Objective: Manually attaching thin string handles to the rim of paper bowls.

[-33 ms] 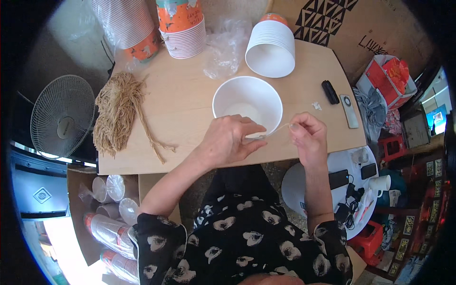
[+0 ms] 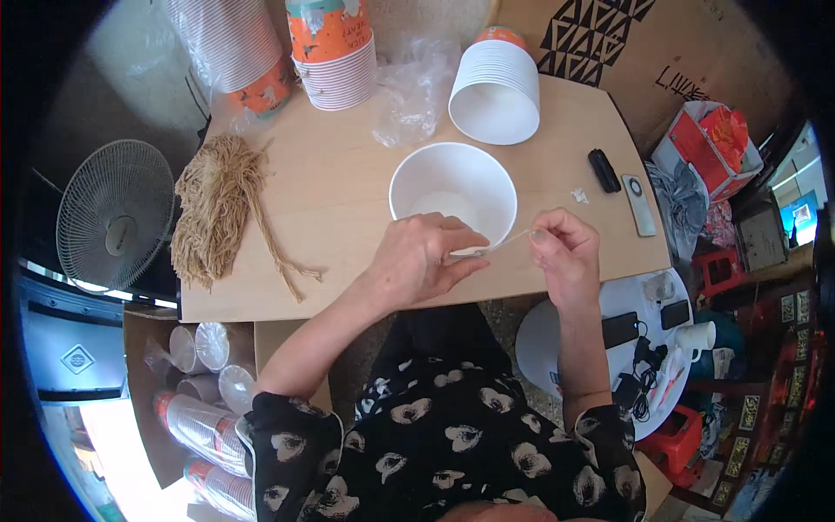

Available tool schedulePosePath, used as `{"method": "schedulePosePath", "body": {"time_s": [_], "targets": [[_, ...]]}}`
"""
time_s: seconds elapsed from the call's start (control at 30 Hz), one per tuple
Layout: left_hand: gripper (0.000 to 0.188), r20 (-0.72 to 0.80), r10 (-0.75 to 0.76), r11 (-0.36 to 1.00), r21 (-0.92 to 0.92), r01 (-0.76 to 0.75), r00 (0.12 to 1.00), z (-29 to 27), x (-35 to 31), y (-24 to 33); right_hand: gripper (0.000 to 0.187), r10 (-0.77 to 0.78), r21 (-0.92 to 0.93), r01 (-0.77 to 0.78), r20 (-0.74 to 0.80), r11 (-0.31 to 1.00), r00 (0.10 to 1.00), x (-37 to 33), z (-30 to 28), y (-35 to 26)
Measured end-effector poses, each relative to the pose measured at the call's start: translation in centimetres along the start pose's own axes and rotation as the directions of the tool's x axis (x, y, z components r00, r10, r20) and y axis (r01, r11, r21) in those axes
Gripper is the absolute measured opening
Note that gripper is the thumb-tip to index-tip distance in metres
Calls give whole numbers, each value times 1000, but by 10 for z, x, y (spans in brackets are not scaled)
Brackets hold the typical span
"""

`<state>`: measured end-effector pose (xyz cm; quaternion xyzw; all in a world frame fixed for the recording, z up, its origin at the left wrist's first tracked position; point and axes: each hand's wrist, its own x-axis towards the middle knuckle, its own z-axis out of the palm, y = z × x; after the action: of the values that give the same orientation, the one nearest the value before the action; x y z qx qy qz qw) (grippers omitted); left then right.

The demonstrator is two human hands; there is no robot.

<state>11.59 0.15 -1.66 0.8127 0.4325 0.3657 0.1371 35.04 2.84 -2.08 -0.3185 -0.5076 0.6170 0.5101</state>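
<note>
Head view: string [image 2: 515,237] between hands [image 2: 567,257] near tub [image 2: 452,178]; carton [image 2: 139,404] contains wrapped cups [image 2: 207,428].

The left hand [image 2: 426,257] hides part of the white tub [image 2: 453,184], the right hand [image 2: 567,257] an end of the cord [image 2: 515,237] (strands too fine for me); the wrapped stack [image 2: 228,48] is cut off above.

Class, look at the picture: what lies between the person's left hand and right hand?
In the head view, a thin pale string spans the gap between the left hand and the right hand.
</note>
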Motion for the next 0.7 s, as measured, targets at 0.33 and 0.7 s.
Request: {"method": "schedulePosePath", "body": {"time_s": [0.33, 0.7], "targets": [[28, -75, 73, 960, 277, -49, 994, -50, -12, -34, 6, 182, -533, -41, 214, 845, 960, -39, 1, -32], [37, -4, -189, 975, 114, 189, 982, -46, 53, -119, 3, 255, -625, -21, 288, 781, 923, -57, -2, -26]]}}
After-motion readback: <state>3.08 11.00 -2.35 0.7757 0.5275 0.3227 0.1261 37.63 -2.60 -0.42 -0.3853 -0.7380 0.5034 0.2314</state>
